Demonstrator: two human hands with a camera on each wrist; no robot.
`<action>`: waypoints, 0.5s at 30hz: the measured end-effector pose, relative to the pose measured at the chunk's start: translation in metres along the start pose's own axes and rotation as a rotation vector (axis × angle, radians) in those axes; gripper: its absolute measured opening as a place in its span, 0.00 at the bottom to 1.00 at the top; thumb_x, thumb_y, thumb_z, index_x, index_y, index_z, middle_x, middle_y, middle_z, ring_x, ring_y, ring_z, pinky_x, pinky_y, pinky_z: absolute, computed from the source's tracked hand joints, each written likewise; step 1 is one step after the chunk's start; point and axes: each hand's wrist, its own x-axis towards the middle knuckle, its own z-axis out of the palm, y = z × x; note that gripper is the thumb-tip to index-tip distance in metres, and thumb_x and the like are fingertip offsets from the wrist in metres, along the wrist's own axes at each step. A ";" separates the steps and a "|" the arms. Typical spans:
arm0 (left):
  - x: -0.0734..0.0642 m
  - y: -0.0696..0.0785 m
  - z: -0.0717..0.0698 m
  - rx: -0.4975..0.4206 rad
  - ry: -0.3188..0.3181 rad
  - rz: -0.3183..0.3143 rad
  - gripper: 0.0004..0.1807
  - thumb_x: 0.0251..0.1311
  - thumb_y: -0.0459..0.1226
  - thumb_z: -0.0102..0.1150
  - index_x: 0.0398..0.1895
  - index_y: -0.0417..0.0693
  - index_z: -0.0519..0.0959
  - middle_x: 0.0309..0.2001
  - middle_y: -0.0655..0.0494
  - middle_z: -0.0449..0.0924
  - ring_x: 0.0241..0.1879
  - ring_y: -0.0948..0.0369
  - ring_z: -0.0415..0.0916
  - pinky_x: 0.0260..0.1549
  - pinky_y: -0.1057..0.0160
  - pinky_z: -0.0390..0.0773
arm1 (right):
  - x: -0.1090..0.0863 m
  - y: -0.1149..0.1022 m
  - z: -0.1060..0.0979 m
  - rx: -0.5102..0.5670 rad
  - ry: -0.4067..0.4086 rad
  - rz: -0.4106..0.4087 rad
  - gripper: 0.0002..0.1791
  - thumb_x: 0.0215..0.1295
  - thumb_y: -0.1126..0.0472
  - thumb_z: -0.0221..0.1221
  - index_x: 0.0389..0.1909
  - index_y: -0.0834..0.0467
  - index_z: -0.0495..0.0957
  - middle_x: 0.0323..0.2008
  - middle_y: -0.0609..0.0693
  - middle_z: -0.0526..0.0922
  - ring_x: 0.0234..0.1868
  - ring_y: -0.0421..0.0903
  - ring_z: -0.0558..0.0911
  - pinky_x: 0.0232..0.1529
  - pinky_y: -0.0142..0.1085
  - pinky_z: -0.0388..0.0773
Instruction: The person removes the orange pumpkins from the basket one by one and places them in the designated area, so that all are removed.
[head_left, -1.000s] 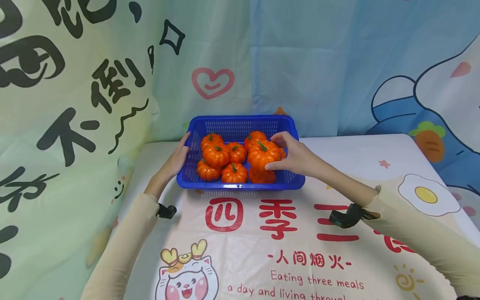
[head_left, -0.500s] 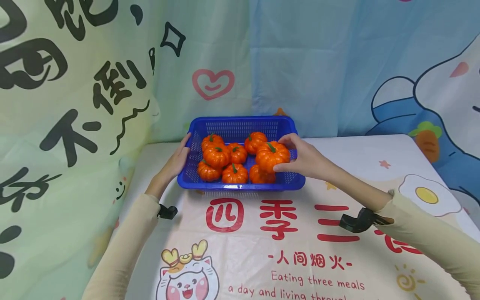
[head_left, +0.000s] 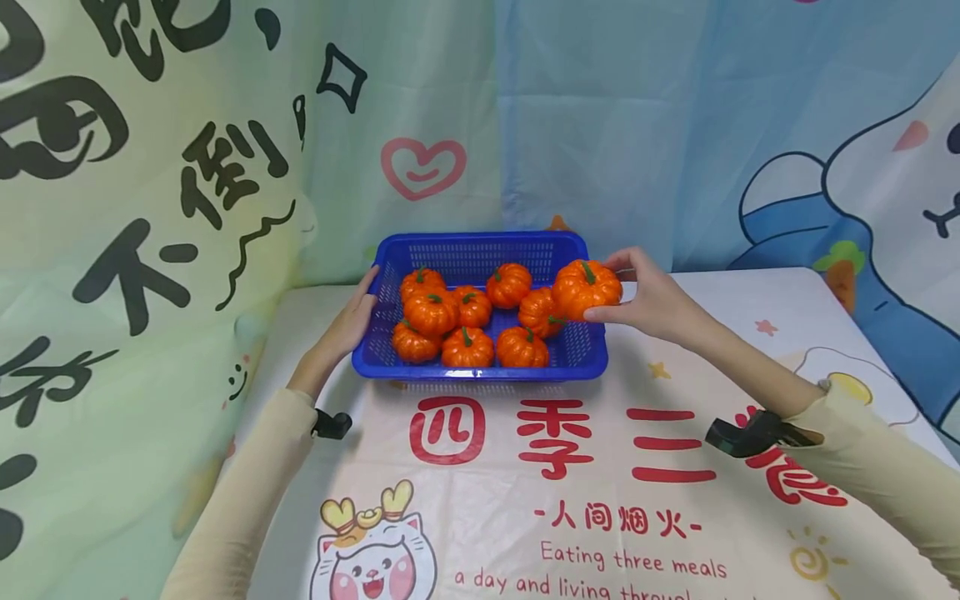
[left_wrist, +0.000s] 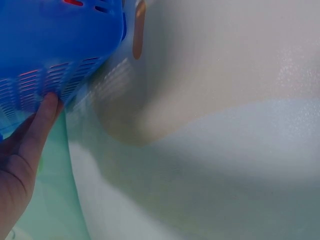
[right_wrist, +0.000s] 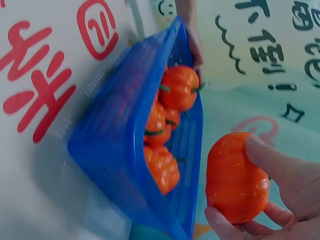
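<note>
In the head view a blue plastic basket (head_left: 480, 374) stands at the table's back edge with several small orange pumpkins (head_left: 467, 347) inside. My right hand (head_left: 654, 302) holds a larger orange pumpkin (head_left: 588, 290) above the basket's right rim, thumb in front and fingers behind. The right wrist view shows the gripped pumpkin (right_wrist: 235, 185) apart from the basket wall. On the other side, my left hand (head_left: 347, 327) rests against the basket's left end. The left wrist view shows its straight thumb (left_wrist: 42, 122) touching the slotted outer wall; the other fingers are mostly hidden.
A pale printed cloth (head_left: 465, 433) with red characters covers the table in front of the basket. Hanging fabric (head_left: 585, 167) rises right behind the table, and another printed sheet (head_left: 172, 275) lines the left side. A black camera mount sits on each wrist.
The right hand has carried the pumpkin rightward and up, from over the others to above the right rim. A smaller pumpkin beneath it is now uncovered. The left hand stays put.
</note>
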 end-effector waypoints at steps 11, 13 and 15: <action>-0.008 0.014 -0.001 -0.002 -0.004 -0.006 0.32 0.72 0.34 0.26 0.78 0.43 0.39 0.78 0.39 0.37 0.77 0.42 0.41 0.75 0.43 0.42 | 0.007 0.030 -0.024 0.002 0.084 0.111 0.48 0.58 0.46 0.66 0.68 0.66 0.51 0.66 0.68 0.59 0.67 0.66 0.62 0.57 0.62 0.72; -0.006 0.012 -0.002 -0.008 -0.009 -0.008 0.32 0.71 0.34 0.26 0.78 0.44 0.39 0.78 0.39 0.37 0.77 0.42 0.41 0.74 0.43 0.42 | 0.008 0.036 -0.026 0.003 0.099 0.129 0.49 0.58 0.46 0.65 0.69 0.66 0.50 0.66 0.68 0.59 0.66 0.66 0.62 0.58 0.62 0.72; -0.003 0.006 -0.002 -0.017 -0.012 -0.007 0.32 0.71 0.34 0.25 0.78 0.44 0.39 0.78 0.40 0.37 0.77 0.42 0.40 0.74 0.42 0.42 | 0.010 0.043 -0.028 0.006 0.122 0.145 0.49 0.58 0.46 0.65 0.69 0.66 0.50 0.67 0.68 0.59 0.66 0.66 0.63 0.58 0.62 0.72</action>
